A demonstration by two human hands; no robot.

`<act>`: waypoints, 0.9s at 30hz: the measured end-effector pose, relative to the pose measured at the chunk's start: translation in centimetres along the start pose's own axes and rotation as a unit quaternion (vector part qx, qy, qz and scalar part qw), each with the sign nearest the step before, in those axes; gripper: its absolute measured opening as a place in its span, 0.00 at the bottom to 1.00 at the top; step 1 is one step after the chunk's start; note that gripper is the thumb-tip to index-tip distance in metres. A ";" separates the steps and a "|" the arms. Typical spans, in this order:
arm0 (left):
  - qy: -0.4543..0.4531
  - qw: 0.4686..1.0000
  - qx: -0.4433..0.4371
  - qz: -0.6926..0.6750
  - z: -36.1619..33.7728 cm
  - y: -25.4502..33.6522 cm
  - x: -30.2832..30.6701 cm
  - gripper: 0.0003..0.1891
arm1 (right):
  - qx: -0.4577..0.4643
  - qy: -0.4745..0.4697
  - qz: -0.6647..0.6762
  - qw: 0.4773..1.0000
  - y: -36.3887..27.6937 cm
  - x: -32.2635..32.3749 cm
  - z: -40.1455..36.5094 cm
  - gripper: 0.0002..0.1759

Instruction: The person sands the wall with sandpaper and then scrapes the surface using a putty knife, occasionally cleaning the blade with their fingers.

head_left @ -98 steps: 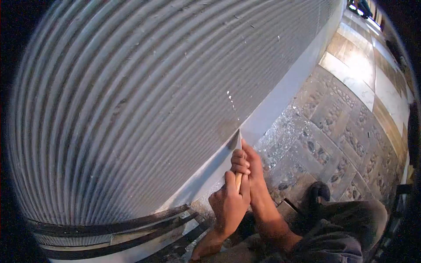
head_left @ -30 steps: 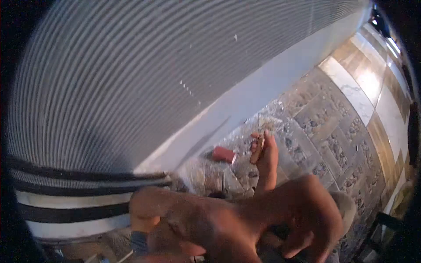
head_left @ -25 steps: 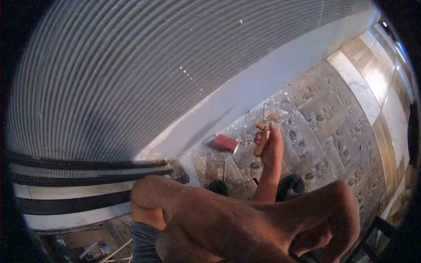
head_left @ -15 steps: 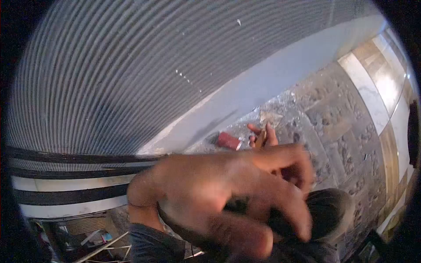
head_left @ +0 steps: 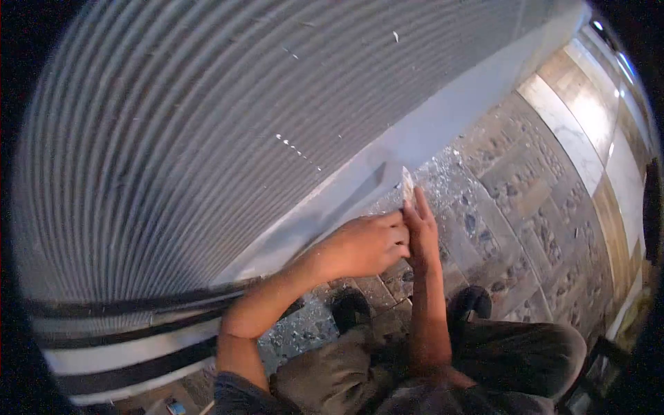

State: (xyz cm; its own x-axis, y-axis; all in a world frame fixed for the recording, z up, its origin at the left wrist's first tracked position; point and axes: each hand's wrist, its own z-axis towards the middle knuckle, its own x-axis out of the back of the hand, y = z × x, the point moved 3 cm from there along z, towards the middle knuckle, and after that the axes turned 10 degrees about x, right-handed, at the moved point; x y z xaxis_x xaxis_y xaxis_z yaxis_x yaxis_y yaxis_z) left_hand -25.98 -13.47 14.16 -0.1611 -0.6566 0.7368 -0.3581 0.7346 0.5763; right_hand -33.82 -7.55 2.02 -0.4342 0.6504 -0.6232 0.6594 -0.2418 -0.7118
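In the middle of the view my left hand (head_left: 366, 245) reaches across to my right hand, its fingers curled and touching it. My right hand (head_left: 422, 232) is closed around a thin, pale, whitish-smeared tool (head_left: 407, 185), whose tip points up toward the wall's base. Whatever lies between the two hands is hidden. Beyond them runs a smooth blue-grey strip (head_left: 443, 121) at the foot of a ribbed grey wall (head_left: 228, 124), with a few white specks on the ribs.
Textured stone-like tiles (head_left: 519, 173) with pale debris cover the floor. Glossy white and wood-toned tiles (head_left: 588, 111) lie at the right. Black and white bands (head_left: 131, 356) run at the lower left. My bent legs and dark shoes (head_left: 349, 308) are below.
Both hands have moved up and away from my body, and the left hand now meets the right. The red cylindrical object seen near the wall's base is no longer visible.
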 end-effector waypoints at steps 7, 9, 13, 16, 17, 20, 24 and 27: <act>0.268 0.915 0.170 -0.249 -0.5 -8.1 -3.1 0.15 | 0.032 0.009 0.029 0.999 -0.3 -2.3 0.8 0.39; 0.260 0.877 0.157 -0.373 -0.6 -8.4 -3.0 0.17 | 0.052 -0.006 -0.032 0.998 -0.7 -4.3 0.1 0.35; 0.226 0.827 0.095 -0.506 -1.3 -7.8 -1.9 0.26 | 0.134 -0.026 -0.088 0.987 2.4 -7.4 -2.4 0.37; 0.215 0.819 0.090 -0.524 -0.9 -7.8 -2.2 0.26 | 0.173 0.006 -0.097 0.980 2.3 -8.0 -2.4 0.36; 0.159 0.765 0.076 -0.620 -0.5 -6.9 -1.8 0.27 | 0.149 -0.004 -0.114 0.982 1.3 -8.1 -2.1 0.35; 0.051 0.651 0.029 -0.757 0.6 -6.9 -2.8 0.28 | 0.134 0.002 -0.097 0.986 0.5 -8.2 -1.6 0.32; 0.057 0.616 0.068 -0.782 0.6 -8.6 -4.1 0.26 | 0.248 0.007 -0.223 0.943 1.5 -8.0 -1.5 0.31; 0.181 0.695 0.175 -0.673 -0.5 -5.7 -0.8 0.25 | 0.329 0.014 -0.306 0.893 1.5 -8.3 -0.4 0.28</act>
State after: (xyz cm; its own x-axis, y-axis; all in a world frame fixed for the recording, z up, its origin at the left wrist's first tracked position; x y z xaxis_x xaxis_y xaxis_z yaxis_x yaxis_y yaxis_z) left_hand -23.35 -17.06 10.48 0.7563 -0.5761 -0.3099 -0.1715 -0.6318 0.7559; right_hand -29.03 -13.03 6.25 -0.5676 0.8217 -0.0507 -0.2042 -0.2002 -0.9583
